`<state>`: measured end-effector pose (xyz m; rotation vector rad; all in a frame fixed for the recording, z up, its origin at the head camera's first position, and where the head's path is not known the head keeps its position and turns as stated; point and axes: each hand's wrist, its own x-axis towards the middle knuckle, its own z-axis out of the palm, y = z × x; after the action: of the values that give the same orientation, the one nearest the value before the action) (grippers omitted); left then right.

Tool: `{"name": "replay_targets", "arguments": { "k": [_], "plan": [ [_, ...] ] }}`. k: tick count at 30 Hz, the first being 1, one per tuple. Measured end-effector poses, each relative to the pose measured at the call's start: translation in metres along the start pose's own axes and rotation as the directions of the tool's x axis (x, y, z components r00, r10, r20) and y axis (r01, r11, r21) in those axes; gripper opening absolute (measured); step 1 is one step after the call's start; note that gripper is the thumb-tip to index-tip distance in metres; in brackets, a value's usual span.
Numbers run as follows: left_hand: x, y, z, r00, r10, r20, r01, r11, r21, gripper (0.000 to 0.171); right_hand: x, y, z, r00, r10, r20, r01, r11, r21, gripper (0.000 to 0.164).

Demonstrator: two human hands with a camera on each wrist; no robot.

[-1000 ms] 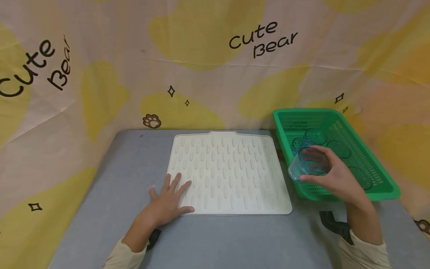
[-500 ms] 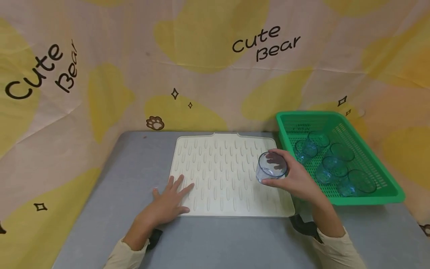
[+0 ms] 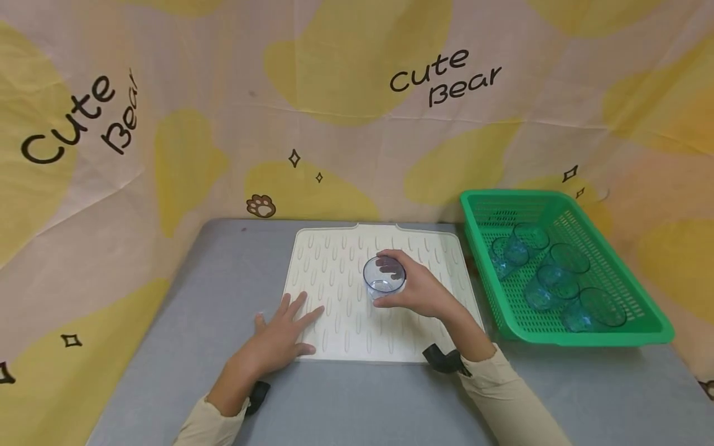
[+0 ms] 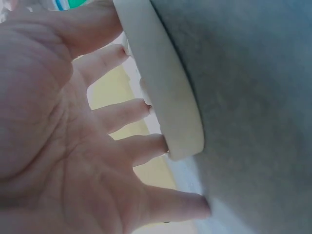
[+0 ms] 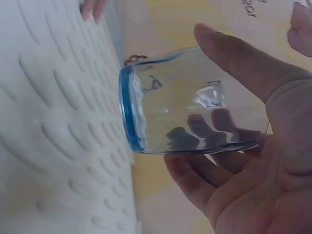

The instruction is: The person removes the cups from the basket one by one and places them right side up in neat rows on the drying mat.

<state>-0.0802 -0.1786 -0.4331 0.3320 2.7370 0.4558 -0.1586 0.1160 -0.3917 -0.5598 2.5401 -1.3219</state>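
A clear, blue-tinted drinking glass (image 3: pixel 379 286) is upright over the middle of a white ridged mat (image 3: pixel 334 263). My right hand (image 3: pixel 419 290) grips it from the right, the thumb on the near side and the fingers round the far side. In the right wrist view the glass's thick blue base (image 5: pixel 129 109) faces the mat with what looks like a small gap. My left hand (image 3: pixel 280 339) rests, fingers spread, on the mat's left edge. One outer finger touches the grey table (image 4: pixel 253 122) in the left wrist view.
To the right of the mat stands a green plastic basket (image 3: pixel 586 339) with several similar glasses (image 3: pixel 549 288) inside. A patterned cloth (image 3: pixel 346 74) hangs behind the table and along its sides.
My right hand has carried the glass leftward from the basket's edge to above the middle of the mat, turning it from tilted to upright. The left hand stays on the mat.
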Motion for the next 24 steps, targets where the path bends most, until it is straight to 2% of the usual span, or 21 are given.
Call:
{"name": "replay_targets", "arguments": {
  "k": [5,12,20,24],
  "plan": [
    [0.002,0.001,0.001,1.000,-0.007,0.011,0.007,1.000,0.010,0.074,0.022,-0.001,0.022,1.000,-0.002,-0.020,0.003,1.000,0.011,0.087],
    [0.003,0.000,-0.003,1.000,-0.009,0.028,0.009,1.000,0.021,0.074,0.048,-0.001,0.052,0.997,-0.012,-0.082,0.022,0.993,0.113,0.087],
    [0.003,0.000,-0.004,1.000,0.004,0.023,-0.005,0.999,0.040,0.075,0.074,0.000,0.068,0.997,-0.032,-0.073,0.038,0.996,0.084,0.088],
    [0.004,0.000,-0.003,1.000,0.007,0.019,-0.008,0.999,0.040,0.074,0.085,0.000,0.072,0.994,-0.027,-0.102,0.034,0.997,0.066,0.089]
  ]
}}
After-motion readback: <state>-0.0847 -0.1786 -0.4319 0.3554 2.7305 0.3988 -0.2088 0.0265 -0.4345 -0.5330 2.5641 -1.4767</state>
